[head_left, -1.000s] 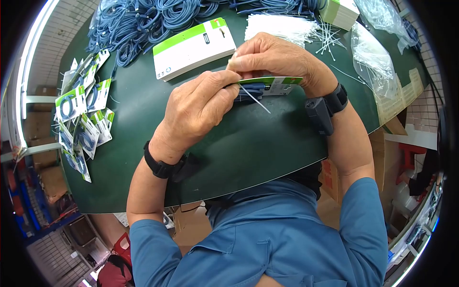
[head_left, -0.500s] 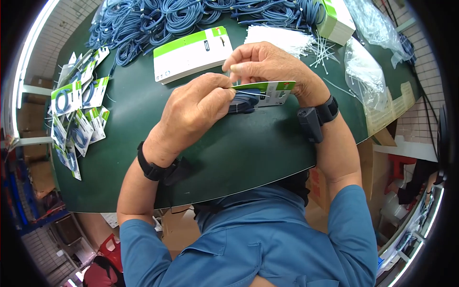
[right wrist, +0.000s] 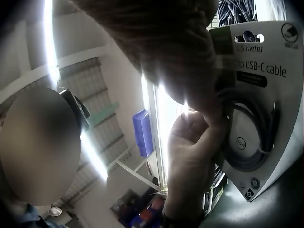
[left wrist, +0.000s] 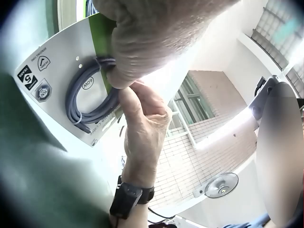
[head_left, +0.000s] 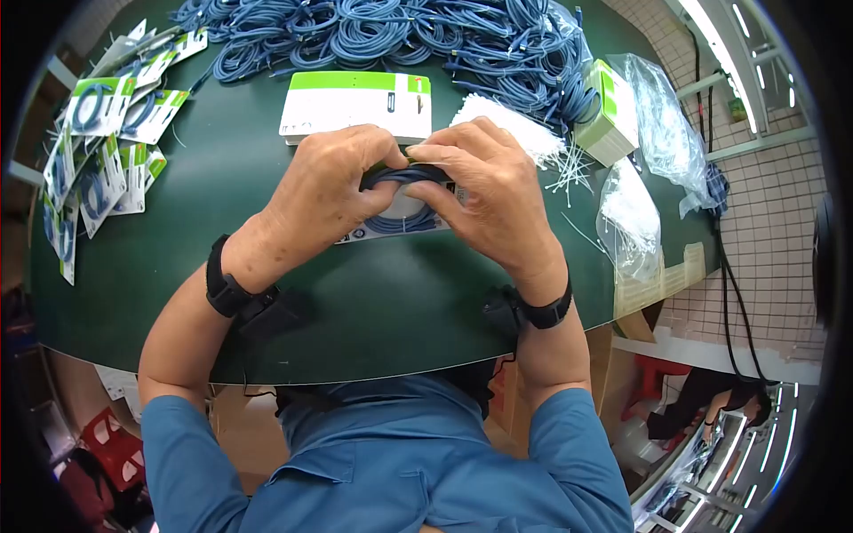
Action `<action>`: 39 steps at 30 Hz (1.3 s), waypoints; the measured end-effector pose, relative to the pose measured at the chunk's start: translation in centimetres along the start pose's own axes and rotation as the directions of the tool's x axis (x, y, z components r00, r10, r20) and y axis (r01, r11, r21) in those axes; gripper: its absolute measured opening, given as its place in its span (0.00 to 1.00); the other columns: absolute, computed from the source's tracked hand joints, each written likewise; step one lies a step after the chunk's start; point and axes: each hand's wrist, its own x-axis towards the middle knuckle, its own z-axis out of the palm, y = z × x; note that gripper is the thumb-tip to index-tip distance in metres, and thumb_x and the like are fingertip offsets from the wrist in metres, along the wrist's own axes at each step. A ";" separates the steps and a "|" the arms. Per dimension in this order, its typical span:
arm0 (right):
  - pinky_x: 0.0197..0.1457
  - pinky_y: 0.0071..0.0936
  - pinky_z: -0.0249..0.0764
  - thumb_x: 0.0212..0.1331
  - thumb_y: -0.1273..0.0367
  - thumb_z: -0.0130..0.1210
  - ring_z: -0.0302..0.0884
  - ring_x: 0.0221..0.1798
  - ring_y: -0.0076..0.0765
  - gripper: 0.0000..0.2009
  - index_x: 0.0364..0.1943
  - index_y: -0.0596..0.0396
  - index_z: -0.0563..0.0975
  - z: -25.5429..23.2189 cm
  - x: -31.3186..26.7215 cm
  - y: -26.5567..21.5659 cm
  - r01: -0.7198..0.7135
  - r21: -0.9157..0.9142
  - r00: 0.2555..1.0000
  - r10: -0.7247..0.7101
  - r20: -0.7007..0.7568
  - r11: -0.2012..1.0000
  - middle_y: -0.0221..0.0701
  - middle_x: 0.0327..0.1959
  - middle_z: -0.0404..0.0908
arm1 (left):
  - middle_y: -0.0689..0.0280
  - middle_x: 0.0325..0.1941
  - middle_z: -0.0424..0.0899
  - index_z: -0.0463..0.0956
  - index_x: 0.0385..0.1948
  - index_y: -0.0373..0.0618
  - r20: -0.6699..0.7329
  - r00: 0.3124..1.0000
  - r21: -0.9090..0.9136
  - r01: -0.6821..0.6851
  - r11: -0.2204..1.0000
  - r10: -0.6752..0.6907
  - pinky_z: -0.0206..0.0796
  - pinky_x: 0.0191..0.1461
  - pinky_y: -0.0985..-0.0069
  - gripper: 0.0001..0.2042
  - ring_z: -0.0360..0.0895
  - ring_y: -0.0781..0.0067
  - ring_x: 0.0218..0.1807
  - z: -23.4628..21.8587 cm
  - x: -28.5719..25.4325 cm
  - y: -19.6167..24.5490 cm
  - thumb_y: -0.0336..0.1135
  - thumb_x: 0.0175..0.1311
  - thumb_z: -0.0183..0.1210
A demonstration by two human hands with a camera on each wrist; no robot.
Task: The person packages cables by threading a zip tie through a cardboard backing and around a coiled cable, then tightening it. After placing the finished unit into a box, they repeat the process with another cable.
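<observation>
My left hand [head_left: 333, 178] and right hand [head_left: 489, 191] together grip a coiled blue USB-C cable [head_left: 404, 224] on its printed card [head_left: 358, 234]. Both thumbs press over the top of the coil, and the fingers reach behind the card's upper edge. In the left wrist view, the coil [left wrist: 73, 102] lies flat on the white card face, with a pale tie [left wrist: 78, 118] round its lower part. The right wrist view shows the card [right wrist: 280, 90] tilted, its hanging slot at the top and a second tie on the coil [right wrist: 247, 166]. The card's green band is partly hidden by the hands.
A stack of blank cards [head_left: 342, 102] lies just beyond the hands. Cable bundles [head_left: 382, 35] cover the table's back. White zip ties [head_left: 515, 129], another card stack [head_left: 609, 115] and plastic bags [head_left: 629, 209] are at the right. Finished cable cards [head_left: 102, 147] pile up at the left.
The card has turned from nearly edge-on to face me. My right hand has come down from above the card to its coil, beside the left. The head view has shifted.
</observation>
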 end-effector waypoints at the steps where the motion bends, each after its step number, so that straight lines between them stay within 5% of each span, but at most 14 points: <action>1: 0.48 0.35 0.77 0.49 0.72 0.74 0.82 0.43 0.41 0.21 0.51 0.53 0.85 0.2 0.0 -0.4 -0.001 0.003 1.000 0.001 0.005 1.000 0.33 0.42 0.87 | 0.55 0.35 0.85 0.79 0.35 0.37 -0.001 1.000 -0.003 0.005 1.000 -0.005 0.76 0.41 0.63 0.09 0.84 0.51 0.36 0.0 -0.1 0.0 0.22 0.52 0.67; 16: 0.51 0.39 0.74 0.51 0.74 0.70 0.81 0.46 0.44 0.19 0.50 0.54 0.84 1.8 -0.5 -0.2 -0.026 -0.038 0.999 0.027 0.029 0.999 0.33 0.43 0.87 | 0.53 0.36 0.87 0.80 0.36 0.36 -0.001 1.000 0.018 0.000 1.000 0.000 0.78 0.42 0.64 0.09 0.86 0.51 0.37 0.3 -0.3 -0.4 0.21 0.52 0.66; 29: 0.41 0.33 0.79 0.59 0.75 0.69 0.85 0.38 0.43 0.09 0.43 0.58 0.85 2.1 -0.8 0.8 -0.055 0.188 0.989 0.080 -0.126 0.981 0.35 0.35 0.86 | 0.56 0.33 0.87 0.82 0.36 0.36 0.033 0.994 -0.048 0.108 0.993 -0.107 0.74 0.37 0.70 0.09 0.83 0.62 0.30 0.7 -0.4 0.2 0.21 0.53 0.67; 39: 0.38 0.34 0.79 0.60 0.74 0.68 0.84 0.34 0.41 0.06 0.37 0.57 0.82 3.2 -0.4 0.2 -0.031 -0.005 0.979 0.029 -0.203 1.000 0.33 0.34 0.86 | 0.61 0.32 0.86 0.80 0.36 0.34 0.061 0.975 -0.242 0.220 0.945 -0.211 0.79 0.47 0.72 0.08 0.83 0.73 0.36 1.5 -0.8 -0.4 0.19 0.54 0.65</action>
